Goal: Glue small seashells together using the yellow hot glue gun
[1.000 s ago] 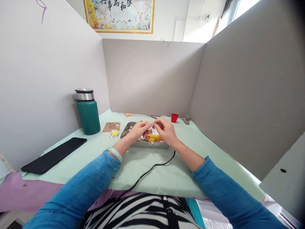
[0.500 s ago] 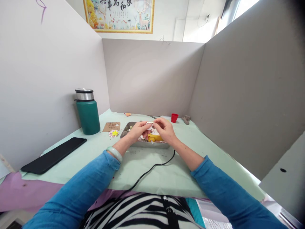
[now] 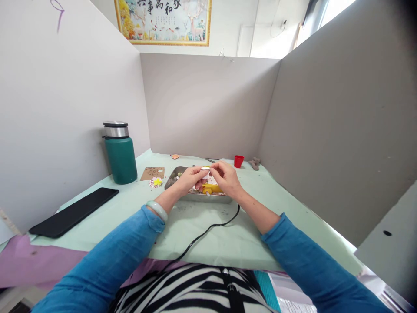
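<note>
Between the fingertips of both hands is a small white and yellow craft flower, seen almost edge-on. My left hand pinches its left side, and my right hand pinches the right side. Both hands are closed over a metal tray. Inside the tray, just beneath the fingers, lies a yellow glue gun; a black cord runs from the tray toward my body. Other small bits in the tray are partly hidden by my hands.
Left of the tray lie a speckled flower with a yellow centre and a brown card. A green bottle and a black phone-like slab stand further left. Behind are a red cup, a grey lump and an orange piece.
The craft flower has tilted from showing its white face to nearly edge-on, with yellow now visible on top. Both hands stay almost in place.
</note>
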Demonstrator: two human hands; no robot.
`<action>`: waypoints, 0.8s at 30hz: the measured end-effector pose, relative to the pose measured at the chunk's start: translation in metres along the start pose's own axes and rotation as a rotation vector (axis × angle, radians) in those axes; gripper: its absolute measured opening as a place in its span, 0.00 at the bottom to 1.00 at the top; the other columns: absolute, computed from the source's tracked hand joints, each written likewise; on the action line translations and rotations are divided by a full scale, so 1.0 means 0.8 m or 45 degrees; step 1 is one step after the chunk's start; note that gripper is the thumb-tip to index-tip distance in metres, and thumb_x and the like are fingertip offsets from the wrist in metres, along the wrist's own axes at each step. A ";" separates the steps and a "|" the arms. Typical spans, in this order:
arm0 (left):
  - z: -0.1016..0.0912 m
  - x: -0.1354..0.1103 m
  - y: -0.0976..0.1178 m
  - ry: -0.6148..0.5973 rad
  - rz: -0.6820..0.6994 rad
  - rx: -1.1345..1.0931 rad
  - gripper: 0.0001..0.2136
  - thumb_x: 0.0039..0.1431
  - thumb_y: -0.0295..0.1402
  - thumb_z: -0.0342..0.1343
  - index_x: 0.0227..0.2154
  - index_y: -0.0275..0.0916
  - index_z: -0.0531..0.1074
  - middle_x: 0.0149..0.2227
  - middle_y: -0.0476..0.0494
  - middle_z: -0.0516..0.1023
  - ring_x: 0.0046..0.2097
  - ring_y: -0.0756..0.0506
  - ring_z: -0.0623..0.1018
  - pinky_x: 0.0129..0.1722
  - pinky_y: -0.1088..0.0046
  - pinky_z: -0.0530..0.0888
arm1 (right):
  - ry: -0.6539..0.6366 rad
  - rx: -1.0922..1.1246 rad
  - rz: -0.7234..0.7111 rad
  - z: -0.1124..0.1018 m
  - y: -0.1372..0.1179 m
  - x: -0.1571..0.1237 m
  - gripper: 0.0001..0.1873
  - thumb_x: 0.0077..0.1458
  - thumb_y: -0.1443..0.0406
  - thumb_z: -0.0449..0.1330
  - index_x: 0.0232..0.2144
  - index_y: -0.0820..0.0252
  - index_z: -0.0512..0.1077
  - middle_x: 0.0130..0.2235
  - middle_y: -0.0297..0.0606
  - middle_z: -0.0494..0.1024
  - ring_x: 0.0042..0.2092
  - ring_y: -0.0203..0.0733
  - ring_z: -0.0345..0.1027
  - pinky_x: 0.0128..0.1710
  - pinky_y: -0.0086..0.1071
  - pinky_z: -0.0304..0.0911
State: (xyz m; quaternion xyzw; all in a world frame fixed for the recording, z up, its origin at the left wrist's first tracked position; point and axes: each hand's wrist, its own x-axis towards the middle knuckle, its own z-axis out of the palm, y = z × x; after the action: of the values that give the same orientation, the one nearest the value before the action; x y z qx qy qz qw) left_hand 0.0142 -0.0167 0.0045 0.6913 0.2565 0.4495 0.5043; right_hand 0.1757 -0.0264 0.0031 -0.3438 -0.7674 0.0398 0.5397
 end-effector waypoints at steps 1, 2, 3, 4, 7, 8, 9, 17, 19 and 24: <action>0.001 -0.001 0.002 0.008 -0.009 0.017 0.15 0.51 0.43 0.58 0.23 0.36 0.64 0.17 0.54 0.65 0.14 0.56 0.61 0.18 0.77 0.67 | 0.004 -0.013 -0.006 0.000 0.000 0.000 0.10 0.56 0.60 0.51 0.27 0.59 0.66 0.29 0.36 0.68 0.30 0.36 0.60 0.31 0.30 0.58; 0.002 -0.002 0.003 0.016 -0.017 0.036 0.15 0.51 0.43 0.57 0.23 0.36 0.64 0.16 0.54 0.64 0.14 0.56 0.61 0.18 0.78 0.66 | 0.008 -0.021 -0.008 -0.001 -0.001 0.000 0.10 0.56 0.61 0.51 0.27 0.59 0.66 0.29 0.36 0.68 0.30 0.36 0.60 0.31 0.30 0.58; 0.002 -0.002 0.003 0.025 -0.019 0.056 0.15 0.51 0.43 0.57 0.23 0.36 0.64 0.16 0.55 0.64 0.14 0.56 0.62 0.18 0.78 0.66 | 0.014 -0.023 -0.006 -0.001 -0.001 0.000 0.10 0.57 0.61 0.50 0.27 0.58 0.66 0.29 0.36 0.68 0.30 0.36 0.60 0.31 0.30 0.58; 0.002 -0.002 0.003 0.034 -0.014 0.076 0.15 0.52 0.43 0.57 0.23 0.36 0.64 0.16 0.55 0.64 0.14 0.56 0.63 0.18 0.78 0.65 | 0.021 -0.017 -0.001 -0.001 -0.001 0.000 0.10 0.57 0.61 0.50 0.27 0.58 0.66 0.29 0.36 0.68 0.30 0.36 0.60 0.32 0.30 0.58; 0.000 -0.001 0.001 0.059 0.024 0.127 0.15 0.53 0.43 0.55 0.23 0.36 0.64 0.17 0.54 0.65 0.15 0.55 0.65 0.18 0.79 0.65 | 0.064 0.052 0.044 -0.003 -0.001 0.002 0.10 0.56 0.61 0.51 0.27 0.58 0.65 0.29 0.36 0.68 0.30 0.36 0.60 0.32 0.30 0.58; 0.000 0.000 0.000 0.076 0.034 0.134 0.15 0.54 0.43 0.55 0.23 0.36 0.64 0.17 0.53 0.65 0.15 0.55 0.65 0.18 0.79 0.65 | 0.077 0.092 0.079 -0.003 -0.002 0.002 0.09 0.56 0.60 0.51 0.27 0.58 0.65 0.29 0.35 0.68 0.29 0.36 0.60 0.31 0.30 0.58; -0.001 0.001 -0.001 0.094 0.037 0.139 0.14 0.55 0.43 0.54 0.23 0.36 0.65 0.17 0.54 0.65 0.15 0.55 0.65 0.18 0.79 0.65 | 0.085 0.144 0.128 -0.003 -0.003 0.002 0.09 0.55 0.60 0.52 0.27 0.58 0.65 0.28 0.34 0.67 0.29 0.35 0.59 0.30 0.30 0.57; -0.003 0.005 -0.008 0.170 0.095 0.155 0.14 0.56 0.42 0.53 0.36 0.35 0.71 0.23 0.51 0.69 0.17 0.56 0.65 0.19 0.80 0.65 | -0.039 0.746 0.690 0.008 -0.018 0.002 0.10 0.47 0.58 0.57 0.23 0.58 0.63 0.15 0.26 0.59 0.18 0.30 0.48 0.18 0.27 0.44; -0.002 0.005 -0.008 0.169 0.093 0.171 0.15 0.56 0.41 0.53 0.39 0.35 0.71 0.23 0.51 0.69 0.17 0.56 0.65 0.19 0.80 0.65 | -0.022 0.835 0.771 0.008 -0.020 0.002 0.10 0.45 0.59 0.58 0.22 0.58 0.63 0.15 0.26 0.59 0.17 0.29 0.46 0.17 0.27 0.41; 0.000 0.004 -0.007 0.151 0.099 0.239 0.16 0.56 0.40 0.52 0.42 0.35 0.72 0.23 0.51 0.69 0.17 0.56 0.65 0.20 0.79 0.65 | 0.014 0.967 0.863 0.006 -0.021 0.006 0.10 0.40 0.61 0.60 0.21 0.60 0.62 0.16 0.26 0.59 0.16 0.27 0.47 0.15 0.26 0.38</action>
State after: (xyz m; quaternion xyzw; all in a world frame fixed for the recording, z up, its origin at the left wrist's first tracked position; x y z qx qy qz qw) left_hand 0.0162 -0.0120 0.0008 0.7171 0.2998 0.4829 0.4032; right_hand 0.1626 -0.0349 0.0117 -0.3533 -0.5412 0.4871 0.5873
